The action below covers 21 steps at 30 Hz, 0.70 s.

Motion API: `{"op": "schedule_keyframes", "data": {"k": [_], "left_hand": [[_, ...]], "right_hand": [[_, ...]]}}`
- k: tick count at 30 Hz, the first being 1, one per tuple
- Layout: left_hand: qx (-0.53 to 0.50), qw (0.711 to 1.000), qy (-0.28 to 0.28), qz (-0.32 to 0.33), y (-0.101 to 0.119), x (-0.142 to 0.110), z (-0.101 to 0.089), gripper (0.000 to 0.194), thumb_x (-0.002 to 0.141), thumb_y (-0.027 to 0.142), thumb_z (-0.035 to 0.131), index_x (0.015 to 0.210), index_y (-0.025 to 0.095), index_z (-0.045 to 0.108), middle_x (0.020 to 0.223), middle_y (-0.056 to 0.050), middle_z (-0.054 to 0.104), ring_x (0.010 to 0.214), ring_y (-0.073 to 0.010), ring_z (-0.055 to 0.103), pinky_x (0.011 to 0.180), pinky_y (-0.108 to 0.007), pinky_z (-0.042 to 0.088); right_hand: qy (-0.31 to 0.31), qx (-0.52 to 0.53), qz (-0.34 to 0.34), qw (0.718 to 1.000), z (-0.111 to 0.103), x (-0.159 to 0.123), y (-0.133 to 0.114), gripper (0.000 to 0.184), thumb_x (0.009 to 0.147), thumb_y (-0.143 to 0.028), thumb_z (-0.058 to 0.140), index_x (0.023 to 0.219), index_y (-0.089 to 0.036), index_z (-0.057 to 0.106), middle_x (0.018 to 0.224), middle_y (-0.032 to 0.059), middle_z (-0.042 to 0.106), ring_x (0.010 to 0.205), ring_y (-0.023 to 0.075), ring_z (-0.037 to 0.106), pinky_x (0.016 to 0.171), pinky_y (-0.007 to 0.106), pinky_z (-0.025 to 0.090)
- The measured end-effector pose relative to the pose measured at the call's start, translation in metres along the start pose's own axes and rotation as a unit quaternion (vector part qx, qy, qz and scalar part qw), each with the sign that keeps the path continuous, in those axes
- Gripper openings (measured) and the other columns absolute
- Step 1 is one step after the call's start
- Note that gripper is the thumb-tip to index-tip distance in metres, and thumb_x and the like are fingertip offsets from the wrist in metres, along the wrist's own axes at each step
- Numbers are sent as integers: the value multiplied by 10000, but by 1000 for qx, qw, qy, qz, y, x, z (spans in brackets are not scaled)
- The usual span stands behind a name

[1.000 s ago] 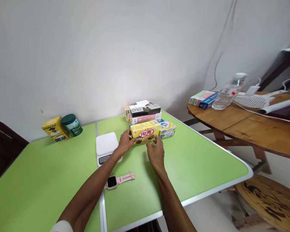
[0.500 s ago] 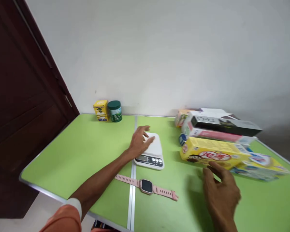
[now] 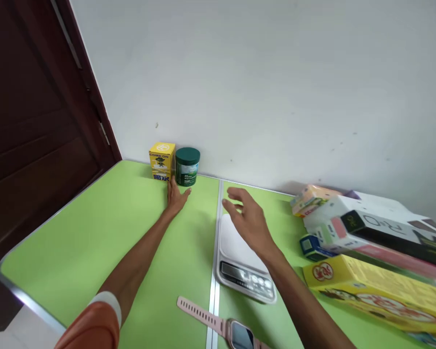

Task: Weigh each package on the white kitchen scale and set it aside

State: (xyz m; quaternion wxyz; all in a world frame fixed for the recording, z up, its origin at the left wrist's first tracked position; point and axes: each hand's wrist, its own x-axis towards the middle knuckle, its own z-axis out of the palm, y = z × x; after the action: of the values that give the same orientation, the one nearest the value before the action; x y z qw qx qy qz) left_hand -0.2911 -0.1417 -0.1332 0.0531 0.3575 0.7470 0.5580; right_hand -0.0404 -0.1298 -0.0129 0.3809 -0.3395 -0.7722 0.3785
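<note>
At the far edge of the green table, a yellow box (image 3: 162,162) stands beside a dark green lidded jar (image 3: 188,167). My left hand (image 3: 175,198) is stretched out at their base, thumb apart from the fingers, nothing held. Its fingertips reach the gap between box and jar; whether they touch either one I cannot tell. A white digital kitchen scale (image 3: 232,237) lies near the middle. Over it hovers my right hand (image 3: 250,220), open, with fingers and thumb curved apart and no object between them. A smartwatch with a pink strap (image 3: 240,334) lies nearer to me, partly cut off below.
On the right, several cartons are piled: a long yellow carton (image 3: 381,291), a black carton (image 3: 396,237), a small blue box (image 3: 314,247) and an orange-white box (image 3: 310,198). A white wall (image 3: 257,87) borders the table's back, and a dark door (image 3: 39,145) stands left.
My left hand has gone from over the scale to the jar and yellow box. My right hand has moved left from near the yellow carton to above the scale. The view has shifted.
</note>
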Motion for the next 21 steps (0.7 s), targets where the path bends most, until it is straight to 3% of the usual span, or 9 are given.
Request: {"op": "schedule_keyframes", "data": {"k": [3,7,10,15,18,21], "left_hand": [[9,1000,20,8,-3,12,10,913,799,366,799,1553,148,332,1593,-250,424,1521,-370,410,1251,-510,336],[20,999,37,20,-8,23,19,916,823,412,786,1554,123,316,1550,-267,472,1511,-372,421,1242,-506,345],[20,999,42,17,-9,27,25,944,806,405,815,1545,91,319,1523,-285,482,1496,-378,434,1240,-496,344],[-3,998,60,16,-8,31,31,1046,702,446,908,1528,141,344,1486,-260,507,1473,-396,456,1219,-537,363],[-10,997,81,7,-4,30,29,1106,627,476,947,1506,141,366,1467,-264,517,1463,-415,461,1198,-565,377],[0,995,100,-8,3,26,22,1042,599,472,949,1441,142,431,1394,-254,580,1410,-423,517,1144,-577,424]], "right_hand": [[-39,41,39,998,35,65,13,604,893,-695,564,1235,-206,661,1367,166,676,1293,348,614,1060,534,513],[-9,147,115,982,84,138,39,851,888,-867,361,1304,-192,672,1494,171,610,1402,358,542,1173,534,422],[9,203,184,962,120,173,52,934,889,-901,269,1328,-188,684,1459,155,649,1392,344,558,1176,506,428],[-10,232,185,955,155,185,59,1028,840,-973,208,1315,-210,707,1240,116,762,1245,337,656,1070,488,524],[-32,207,170,963,152,172,57,1077,790,-1017,188,1311,-231,708,1239,115,759,1215,337,665,1020,478,558],[-94,190,145,966,138,150,49,1087,792,-1016,143,1318,-244,698,1265,125,745,1196,339,670,969,478,584]]}}
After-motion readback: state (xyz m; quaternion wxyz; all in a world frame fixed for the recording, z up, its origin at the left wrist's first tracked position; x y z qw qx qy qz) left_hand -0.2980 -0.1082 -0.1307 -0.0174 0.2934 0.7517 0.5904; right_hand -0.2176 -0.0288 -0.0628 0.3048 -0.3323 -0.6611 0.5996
